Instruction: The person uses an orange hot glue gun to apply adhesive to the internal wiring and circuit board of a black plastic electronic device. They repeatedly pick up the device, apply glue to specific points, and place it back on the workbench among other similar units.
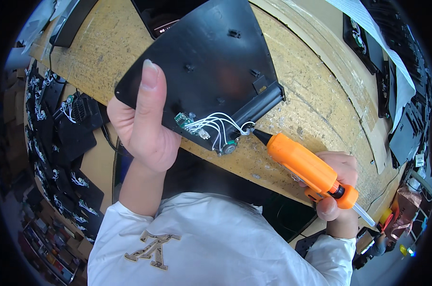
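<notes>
Stretching across the head view is a scuffed, speckled bench [101,47], with dark panels [77,143] crowded over on the left. Above it, the left hand [146,124] has its grip closed on a black plastic shell [211,62], thumb on top, fingers mostly hidden behind. The right hand's [342,171] grip wraps an orange glue gun [304,162], nozzle at the white wires [220,119]; I can't tell whether it touches. A black device [146,14] is cut off up top.
</notes>
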